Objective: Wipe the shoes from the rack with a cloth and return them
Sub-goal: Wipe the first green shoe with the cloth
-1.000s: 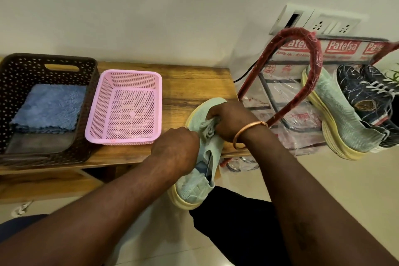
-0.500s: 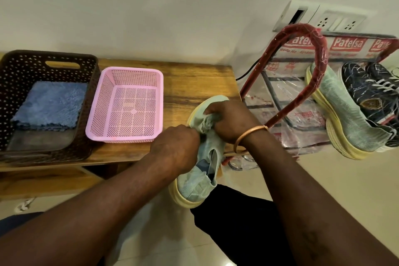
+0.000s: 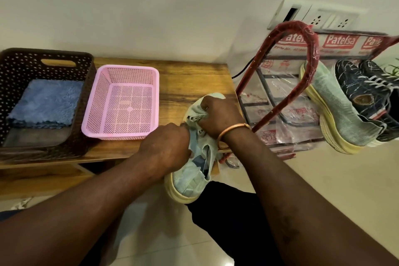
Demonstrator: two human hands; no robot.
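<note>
1. Shoe (image 3: 190, 181) lies across the tabletop (image 3: 194, 80) edge, toe toward the wall.
2. Left hand (image 3: 166, 147) grips its side. Right hand (image 3: 218, 114) fingers clench its lace area; any cloth beneath is hidden.
3. Judged step: wiping the upper. Next move: return it to the rack (image 3: 302, 71).

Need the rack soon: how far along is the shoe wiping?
Done: unclear; a green shoe and dark shoes sit on the rack, whether wiped I cannot tell. In hand: left hand holds the matching shoe, right hand grips a pale cloth against it. Left: finish, return it.
</note>
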